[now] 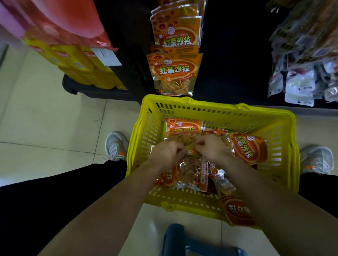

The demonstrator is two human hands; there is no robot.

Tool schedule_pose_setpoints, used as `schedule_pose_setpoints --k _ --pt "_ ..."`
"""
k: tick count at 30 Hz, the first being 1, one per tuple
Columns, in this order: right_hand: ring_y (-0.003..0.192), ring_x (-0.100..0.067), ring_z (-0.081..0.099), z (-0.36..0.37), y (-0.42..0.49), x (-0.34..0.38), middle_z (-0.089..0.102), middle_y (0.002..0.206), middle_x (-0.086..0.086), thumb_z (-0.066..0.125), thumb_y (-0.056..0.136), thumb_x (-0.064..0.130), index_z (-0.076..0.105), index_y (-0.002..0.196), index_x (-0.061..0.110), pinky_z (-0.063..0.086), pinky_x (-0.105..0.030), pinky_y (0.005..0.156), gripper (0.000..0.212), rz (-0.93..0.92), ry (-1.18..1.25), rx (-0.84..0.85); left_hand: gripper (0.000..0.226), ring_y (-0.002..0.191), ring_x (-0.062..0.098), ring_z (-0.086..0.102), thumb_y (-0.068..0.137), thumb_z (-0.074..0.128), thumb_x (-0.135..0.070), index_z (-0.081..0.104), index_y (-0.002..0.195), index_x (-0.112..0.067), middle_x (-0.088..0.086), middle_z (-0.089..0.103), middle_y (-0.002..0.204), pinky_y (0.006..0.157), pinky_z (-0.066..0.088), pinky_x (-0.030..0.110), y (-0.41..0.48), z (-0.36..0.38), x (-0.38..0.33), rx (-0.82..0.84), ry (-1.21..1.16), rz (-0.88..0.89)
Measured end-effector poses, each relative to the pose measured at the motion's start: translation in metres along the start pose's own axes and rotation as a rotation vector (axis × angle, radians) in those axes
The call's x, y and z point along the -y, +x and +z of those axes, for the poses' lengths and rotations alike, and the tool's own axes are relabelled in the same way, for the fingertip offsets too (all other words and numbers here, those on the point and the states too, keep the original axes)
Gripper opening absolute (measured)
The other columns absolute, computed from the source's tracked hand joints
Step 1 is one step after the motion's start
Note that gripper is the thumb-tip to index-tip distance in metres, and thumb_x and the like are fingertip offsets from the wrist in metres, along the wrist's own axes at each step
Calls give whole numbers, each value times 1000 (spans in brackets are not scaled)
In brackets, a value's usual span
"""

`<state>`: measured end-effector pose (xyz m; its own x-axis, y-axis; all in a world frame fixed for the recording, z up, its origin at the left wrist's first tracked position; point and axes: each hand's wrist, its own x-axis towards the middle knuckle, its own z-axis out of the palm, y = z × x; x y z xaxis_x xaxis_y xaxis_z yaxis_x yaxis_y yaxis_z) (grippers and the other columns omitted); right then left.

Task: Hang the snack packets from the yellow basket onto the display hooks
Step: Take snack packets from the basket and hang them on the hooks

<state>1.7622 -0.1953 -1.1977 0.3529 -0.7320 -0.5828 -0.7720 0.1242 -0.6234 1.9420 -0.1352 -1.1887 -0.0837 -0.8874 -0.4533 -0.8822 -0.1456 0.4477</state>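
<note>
A yellow basket (241, 113) stands on the floor between my feet, holding several orange snack packets. Both my hands reach into it. My left hand (166, 153) and my right hand (211, 146) are closed side by side on the top edge of one snack packet (189, 167) lying in the middle of the basket. Another packet (182, 127) lies at the basket's far side and one (249, 148) leans at the right. One packet (237, 210) hangs over the near rim. Matching packets (174, 74) hang on display hooks on the dark rack ahead.
More orange packets (177, 30) hang higher on the rack. Grey and white packets (304, 82) hang at the right. Yellow boxes (80, 65) are stacked at the left. A blue stool (198, 247) sits just below me. My shoes (115, 145) flank the basket on the tiled floor.
</note>
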Motion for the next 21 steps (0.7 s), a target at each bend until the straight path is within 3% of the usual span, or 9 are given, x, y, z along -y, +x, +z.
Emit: schedule_pose_setpoints --k 2,6,9,11,14,17,21 --pt "77 -7 61 -5 -7 -8 64 86 12 74 86 26 74 89 26 41 -21 62 4 32 -47 38 14 81 6 64 95 61 -41 71 99 -33 -12 72 98 75 56 32 2 -3 -3 37 -89 -42" --pt "76 -10 64 -5 -23 -25 67 82 11 81 78 25 61 75 33 48 -26 72 21 57 -125 116 23 89 8 57 93 63 -42 63 114 -33 -12 62 109 65 42 19 12 -7 1 -82 -152 -168" --pt "78 -9 59 -1 -34 -37 63 84 10 82 77 21 60 78 32 41 -18 61 25 3 -172 143 46 111 19 58 89 68 -44 53 132 -34 -4 58 129 91 52 37 21 0 4 -54 -151 -234" --pt "80 -7 55 -1 -39 -44 56 82 14 82 78 21 59 81 31 34 -15 58 26 -11 -196 159 55 118 24 57 88 71 -44 47 137 -33 0 55 135 97 50 42 27 6 2 -63 -237 -315" --pt "86 -7 52 -2 -45 -51 54 87 15 79 82 24 63 91 28 36 -23 67 19 -32 -235 209 40 108 21 59 89 72 -38 54 122 -30 0 57 133 81 48 27 38 9 -4 -127 -362 -365" --pt "93 -15 61 -11 -46 -56 66 100 5 71 89 26 71 101 21 48 -29 78 13 -40 -247 217 20 85 4 57 91 71 -31 56 103 -32 -3 62 125 65 43 16 44 6 -6 -266 -401 -390" --pt "101 -26 64 -38 -35 -67 65 118 -7 59 91 32 69 113 24 54 -39 88 25 62 -265 -36 20 81 4 53 90 72 -31 55 101 -33 -4 64 121 51 36 10 46 -1 -6 -333 -456 -428"
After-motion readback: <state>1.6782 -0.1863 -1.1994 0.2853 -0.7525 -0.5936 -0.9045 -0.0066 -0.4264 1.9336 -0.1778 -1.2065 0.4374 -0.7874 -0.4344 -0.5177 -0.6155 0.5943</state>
